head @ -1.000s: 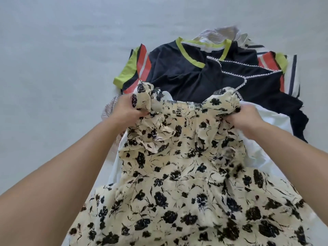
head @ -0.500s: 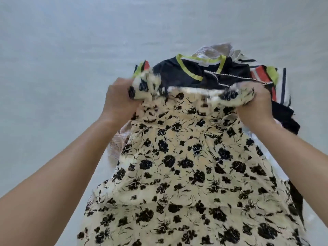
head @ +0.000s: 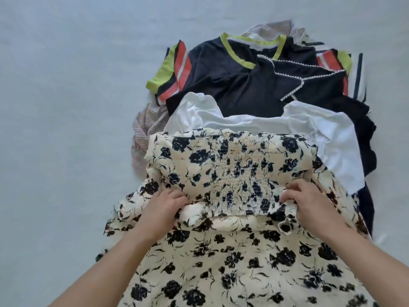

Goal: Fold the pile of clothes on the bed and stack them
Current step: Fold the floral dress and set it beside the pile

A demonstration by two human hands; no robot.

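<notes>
Your pale grey bed fills the whole view, and the pile of clothes sits on it ahead of you, slightly right of centre. Nearest you, and lying over the pile's front edge, is the cream floral dress with black flowers; its smocked bodice is turned down toward you over the skirt. Behind it lies a white garment, then a navy shirt with a lime neckband and red-striped sleeves, a dark piece with pearl-like trim across it, and a striped fabric peeking out at the left. Your left hand has its fingers curled onto the lower left edge of the bodice, gripping the cloth; your right hand pinches the lower right edge the same way. The dress looks light, thin and limp, so it will likely sag and slide wherever you don't support it. The elastic smocking will probably bunch back if released, so hold it at the two outer edges, keep the cloth taut between your hands, and press each fold flat.
</notes>
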